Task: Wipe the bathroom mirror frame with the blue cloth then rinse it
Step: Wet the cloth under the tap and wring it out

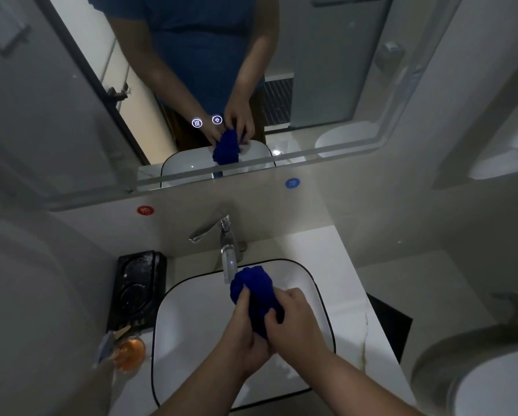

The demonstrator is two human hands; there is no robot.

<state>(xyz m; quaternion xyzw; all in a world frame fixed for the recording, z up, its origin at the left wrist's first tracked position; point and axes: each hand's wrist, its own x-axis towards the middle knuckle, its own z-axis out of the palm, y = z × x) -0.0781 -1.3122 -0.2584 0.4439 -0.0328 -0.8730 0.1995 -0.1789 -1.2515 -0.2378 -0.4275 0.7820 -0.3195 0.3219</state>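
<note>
The blue cloth (256, 285) is bunched up over the white sink (188, 319), its top just under the spout of the chrome faucet (229, 256). My left hand (241, 328) grips the cloth from the left. My right hand (296, 321) grips it from the right, fingers curled round the wad. The two hands touch below the cloth. Above the faucet hangs the mirror, its frosted lower frame edge (281, 160) running across the wall; the glass reflects both hands and the cloth. Whether water runs from the spout I cannot tell.
A black tray (137, 289) sits on the counter left of the sink, with an amber glass (130, 351) in front of it. A red sticker (145, 210) and a blue sticker (292, 183) mark the wall. A toilet (491, 385) stands at the lower right.
</note>
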